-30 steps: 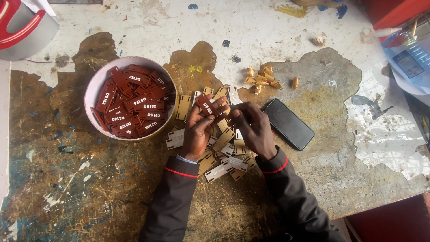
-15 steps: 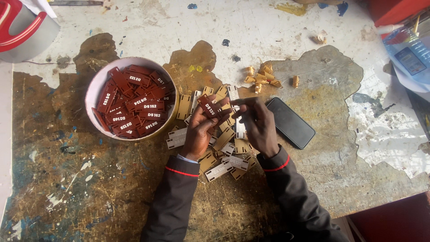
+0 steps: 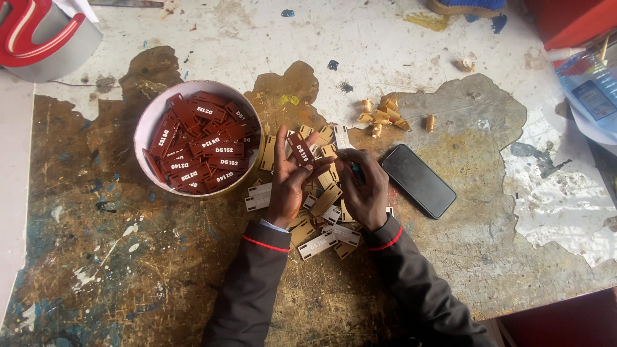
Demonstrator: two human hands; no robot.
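Your left hand [image 3: 289,183] pinches a red tag [image 3: 300,149] just right of the bowl [image 3: 146,128]. Your right hand [image 3: 366,193], further right, grips a dark pen [image 3: 355,172] over the tan tags [image 3: 326,199].

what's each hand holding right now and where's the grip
The left hand pinches a dark red tag by its lower end. The right hand closes on something small; what it is cannot be told.
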